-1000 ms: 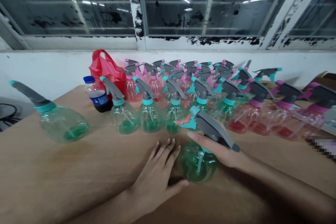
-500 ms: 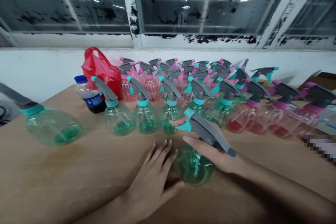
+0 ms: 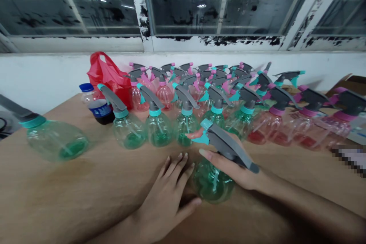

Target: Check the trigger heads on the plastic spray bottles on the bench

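A clear green spray bottle (image 3: 213, 183) with a grey and teal trigger head stands upright on the table. My right hand (image 3: 234, 166) is wrapped round its neck, below the head; the index finger shows just past the teal trigger. To the left of that bottle, my left hand (image 3: 168, 190) lies flat on the tabletop, fingers stretched and holding nothing. Behind both hands runs a row of similar bottles, among them a green spray bottle (image 3: 159, 129) and a pink spray bottle (image 3: 264, 127).
Another green spray bottle (image 3: 57, 141) is at the far left of the wooden table (image 3: 42, 198). A blue-capped drink bottle (image 3: 100, 108) and a red plastic bag (image 3: 110, 80) are at the back left. More sprayers crowd toward the wall. A cardboard box (image 3: 350, 85) sits back right.
Hardly anything differs. Both hands and the held spray bottle keep their places; the view has shifted very slightly.
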A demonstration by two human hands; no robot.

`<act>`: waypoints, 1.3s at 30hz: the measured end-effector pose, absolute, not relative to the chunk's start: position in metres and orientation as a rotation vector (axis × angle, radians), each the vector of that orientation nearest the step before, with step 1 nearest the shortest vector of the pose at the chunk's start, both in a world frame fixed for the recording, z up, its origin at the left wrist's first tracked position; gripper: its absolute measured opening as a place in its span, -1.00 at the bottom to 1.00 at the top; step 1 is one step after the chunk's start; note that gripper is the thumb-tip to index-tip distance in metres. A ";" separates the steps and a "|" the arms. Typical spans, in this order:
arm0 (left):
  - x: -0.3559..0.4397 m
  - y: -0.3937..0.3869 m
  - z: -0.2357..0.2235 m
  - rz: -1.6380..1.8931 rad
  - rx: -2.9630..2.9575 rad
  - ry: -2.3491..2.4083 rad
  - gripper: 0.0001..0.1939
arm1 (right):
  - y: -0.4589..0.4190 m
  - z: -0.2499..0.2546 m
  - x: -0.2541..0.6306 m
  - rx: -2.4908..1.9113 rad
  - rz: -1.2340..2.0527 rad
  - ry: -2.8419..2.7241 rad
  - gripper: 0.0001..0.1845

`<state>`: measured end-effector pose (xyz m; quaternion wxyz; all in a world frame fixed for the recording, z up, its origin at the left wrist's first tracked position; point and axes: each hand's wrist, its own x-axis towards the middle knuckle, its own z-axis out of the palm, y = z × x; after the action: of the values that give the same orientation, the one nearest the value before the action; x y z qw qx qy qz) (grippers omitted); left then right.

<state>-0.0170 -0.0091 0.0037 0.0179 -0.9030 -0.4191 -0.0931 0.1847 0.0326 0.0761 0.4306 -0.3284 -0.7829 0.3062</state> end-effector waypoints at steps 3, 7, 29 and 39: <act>-0.017 -0.008 0.003 -0.309 -2.800 -1.293 -0.37 | 0.033 0.076 0.184 -0.813 0.850 -1.922 -0.74; -0.017 -0.008 0.002 -0.358 -2.789 -1.291 -0.36 | 0.032 0.077 0.184 -0.803 0.840 -1.912 -0.71; -0.017 -0.008 0.002 -0.347 -2.786 -1.276 -0.38 | 0.029 0.075 0.182 -0.817 0.977 -1.802 -0.73; -0.015 -0.009 0.006 -0.278 -2.815 -1.324 -0.38 | 0.030 0.075 0.183 -0.781 1.015 -1.802 -0.73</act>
<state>-0.0151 -0.0091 0.0063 0.0092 -0.9014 -0.4238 -0.0890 0.1827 0.0301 0.0752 0.4490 -0.3156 -0.7283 0.4103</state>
